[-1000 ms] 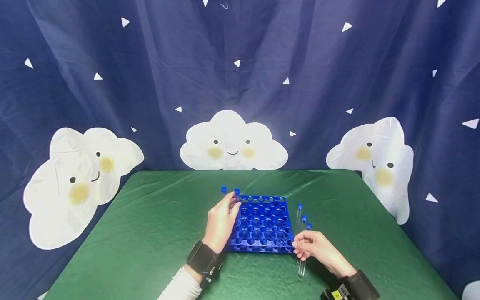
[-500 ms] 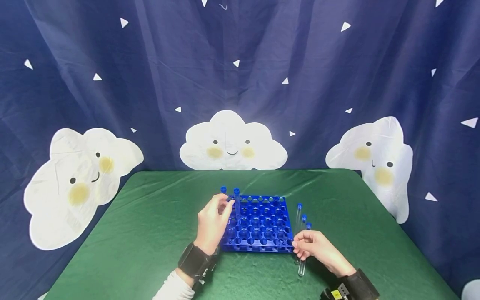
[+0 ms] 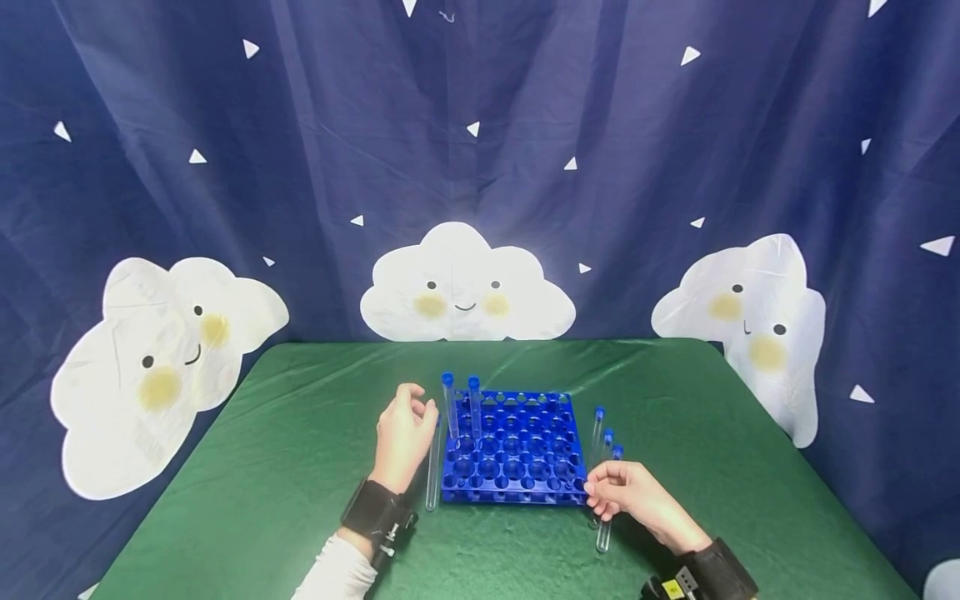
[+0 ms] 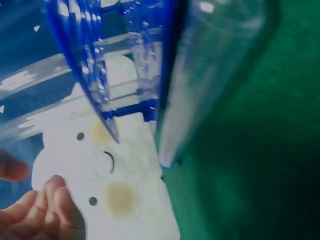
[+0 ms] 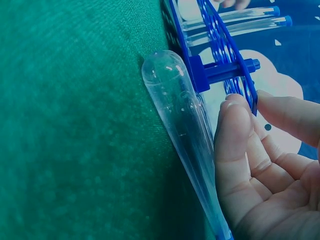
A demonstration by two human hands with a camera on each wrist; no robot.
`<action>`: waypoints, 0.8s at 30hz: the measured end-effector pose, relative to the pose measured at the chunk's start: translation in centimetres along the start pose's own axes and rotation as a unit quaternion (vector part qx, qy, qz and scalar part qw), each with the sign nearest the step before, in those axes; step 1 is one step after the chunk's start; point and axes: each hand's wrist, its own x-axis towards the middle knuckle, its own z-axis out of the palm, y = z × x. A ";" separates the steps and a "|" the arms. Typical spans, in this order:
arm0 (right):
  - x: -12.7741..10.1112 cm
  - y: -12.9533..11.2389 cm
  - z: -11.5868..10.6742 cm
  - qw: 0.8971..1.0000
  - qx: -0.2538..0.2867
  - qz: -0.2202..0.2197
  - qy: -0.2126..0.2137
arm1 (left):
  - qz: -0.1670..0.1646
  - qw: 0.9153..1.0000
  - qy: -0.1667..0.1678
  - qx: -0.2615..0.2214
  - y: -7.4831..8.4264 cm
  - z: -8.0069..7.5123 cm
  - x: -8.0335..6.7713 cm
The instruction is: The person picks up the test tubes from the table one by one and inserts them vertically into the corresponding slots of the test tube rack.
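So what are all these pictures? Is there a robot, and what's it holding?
No robot here, just a person's two bare hands! The big picture comes from a camera on the person's head, looking forward and down. The two smaller ones come from cameras worn on each wrist.

On the green table sits a blue rack full of round holes. Two clear tubes with blue caps stand in it. Three more capped tubes lie on its right, and one clear tube lies on its left.

The right hand pinches the rack's near corner. The left hand holds nothing; it is near that left tube.
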 end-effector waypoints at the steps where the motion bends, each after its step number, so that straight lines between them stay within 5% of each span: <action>1: 0.0 0.0 0.0 1.000 -0.001 0.000 0.000 | -0.010 1.000 -0.016 0.014 -0.3 0.1 0.1; 7: 0.0 0.0 0.0 1.000 -0.002 -0.004 -0.001 | -0.047 0.992 -0.094 0.067 -1.8 1.0 0.3; 24: -0.2 -0.1 0.0 1.000 0.005 -0.001 -0.002 | -0.088 0.966 -0.210 0.121 -2.9 2.1 0.6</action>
